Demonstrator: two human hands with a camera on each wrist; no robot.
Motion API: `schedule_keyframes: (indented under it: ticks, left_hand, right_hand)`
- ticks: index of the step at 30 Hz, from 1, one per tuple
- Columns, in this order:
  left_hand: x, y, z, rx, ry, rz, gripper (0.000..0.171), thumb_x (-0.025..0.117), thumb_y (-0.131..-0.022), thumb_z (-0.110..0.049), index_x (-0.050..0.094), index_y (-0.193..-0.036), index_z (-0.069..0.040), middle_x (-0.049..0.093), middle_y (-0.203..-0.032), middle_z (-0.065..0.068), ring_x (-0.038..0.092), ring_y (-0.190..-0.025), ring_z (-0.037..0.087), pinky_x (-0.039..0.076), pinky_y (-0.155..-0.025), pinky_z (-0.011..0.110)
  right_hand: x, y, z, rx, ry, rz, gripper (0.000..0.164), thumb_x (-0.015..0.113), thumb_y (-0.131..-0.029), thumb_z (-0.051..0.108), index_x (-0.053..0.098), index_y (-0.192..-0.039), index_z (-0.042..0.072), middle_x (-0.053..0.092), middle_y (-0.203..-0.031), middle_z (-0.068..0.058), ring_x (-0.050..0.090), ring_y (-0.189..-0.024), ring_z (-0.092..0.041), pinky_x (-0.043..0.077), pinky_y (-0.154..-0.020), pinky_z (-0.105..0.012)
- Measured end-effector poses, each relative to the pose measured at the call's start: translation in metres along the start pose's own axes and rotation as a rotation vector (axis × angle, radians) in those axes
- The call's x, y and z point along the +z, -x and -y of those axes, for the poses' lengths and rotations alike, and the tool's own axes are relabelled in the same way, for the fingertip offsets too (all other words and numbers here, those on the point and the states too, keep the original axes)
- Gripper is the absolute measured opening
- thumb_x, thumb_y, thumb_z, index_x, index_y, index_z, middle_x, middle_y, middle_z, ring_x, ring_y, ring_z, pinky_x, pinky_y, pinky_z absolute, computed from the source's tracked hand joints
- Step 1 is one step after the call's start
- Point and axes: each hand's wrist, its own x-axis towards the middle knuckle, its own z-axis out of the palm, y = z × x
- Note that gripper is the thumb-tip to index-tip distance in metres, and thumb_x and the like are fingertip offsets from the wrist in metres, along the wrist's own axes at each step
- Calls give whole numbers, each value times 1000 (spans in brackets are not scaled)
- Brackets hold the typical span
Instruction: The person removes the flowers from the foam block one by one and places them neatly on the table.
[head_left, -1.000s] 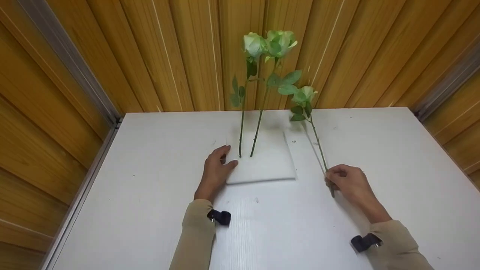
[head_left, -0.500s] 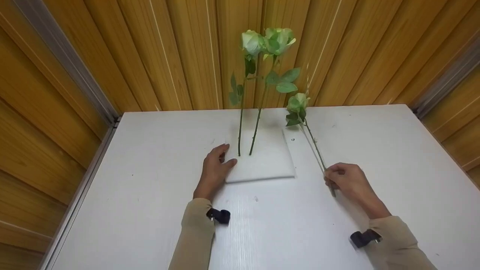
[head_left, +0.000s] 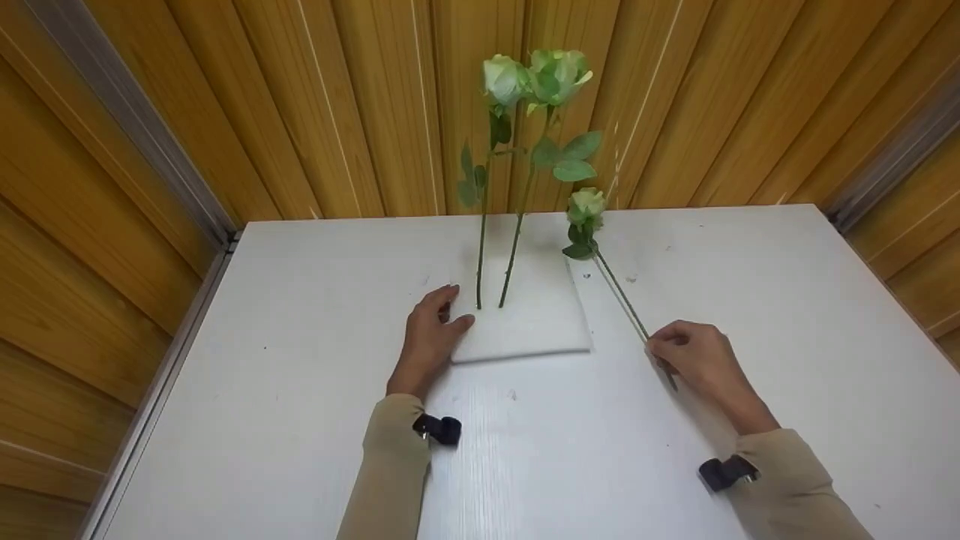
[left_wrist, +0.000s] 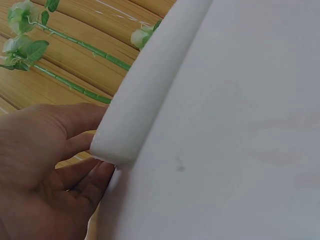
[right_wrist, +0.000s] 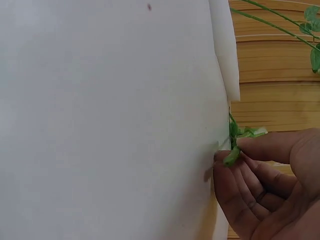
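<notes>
My left hand [head_left: 431, 337] grips the left edge of a white foam block [head_left: 532, 330], its thumb lying over the top. The left wrist view shows the fingers bent at the corner of the block [left_wrist: 145, 85]. Two pale green roses, a left one [head_left: 505, 81] and a fuller right one [head_left: 559, 79], stand upright with their stem ends at the block. Right of the block, my right hand [head_left: 697, 364] pinches a third rose [head_left: 586, 206] near the bottom of its stem. That rose leans away to the back left, its cut end [right_wrist: 232, 157] poking out below the fingertips.
A white table [head_left: 285, 420] carries everything. Wood-patterned panels [head_left: 360, 112] rise behind it and at both sides, with a grey metal rail [head_left: 169, 382] along the left. Dark cameras, one of them the right one [head_left: 726, 474], sit on both sleeved wrists.
The third rose's bloom has swung left and lower towards the block while my right hand stays nearly in place. My left hand and the two standing roses hold still.
</notes>
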Motion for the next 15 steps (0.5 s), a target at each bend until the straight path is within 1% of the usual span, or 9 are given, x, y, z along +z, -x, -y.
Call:
schedule_keyframes:
  ticks: [3, 6, 8, 11, 13, 15]
  left_hand:
    - [1, 0, -1, -7, -7, -7, 57, 77, -98, -9, 57, -151, -1, 54, -153, 18, 57, -132, 33, 51, -110, 42]
    - [1, 0, 0, -9, -4, -15, 57, 77, -98, -8, 57, -151, 0, 54, -153, 18, 57, -133, 33, 50, -111, 40]
    - [2, 0, 0, -4, 0, -18, 57, 77, -98, -8, 57, -150, 0, 54, -153, 18, 57, -132, 33, 50, -112, 40]
    - [1, -1, 0, -3, 1, -18, 57, 77, -97, -7, 57, -150, 0, 55, -153, 18, 57, -132, 33, 50, -111, 41]
    - [1, -1, 0, 0, 3, -18, 57, 77, -97, -7, 58, -150, 1, 55, -153, 18, 57, -132, 33, 50, -111, 41]
    - [2, -1, 0, 1, 7, -19, 56, 78, -97, -7, 58, -149, 1, 55, -152, 18, 57, -132, 33, 50, -112, 41]
  right_hand:
    - [1, -1, 1, -8, 37, -5, 23, 72, -101, 16, 76, -111, -5, 76, -95, -11, 72, -82, -21, 57, -65, -24]
    - [3, -2, 2, -15, 63, -3, 24, 73, -100, 18, 77, -110, -4, 76, -96, -10, 70, -85, -21, 55, -69, -26]
    - [4, -3, 3, -13, 52, 8, 24, 73, -100, 18, 76, -110, -4, 76, -96, -10, 70, -86, -22, 57, -71, -27]
    - [6, -4, 5, -3, 3, 28, 23, 73, -100, 16, 75, -110, -5, 76, -95, -11, 72, -84, -22, 61, -73, -28]
    - [7, -5, 7, 7, -27, 39, 23, 72, -100, 14, 74, -111, -6, 76, -94, -12, 74, -82, -22, 63, -71, -27]
    - [8, -5, 9, 2, -14, 31, 22, 72, -100, 14, 74, -111, -6, 75, -93, -11, 72, -80, -20, 61, -69, -25]
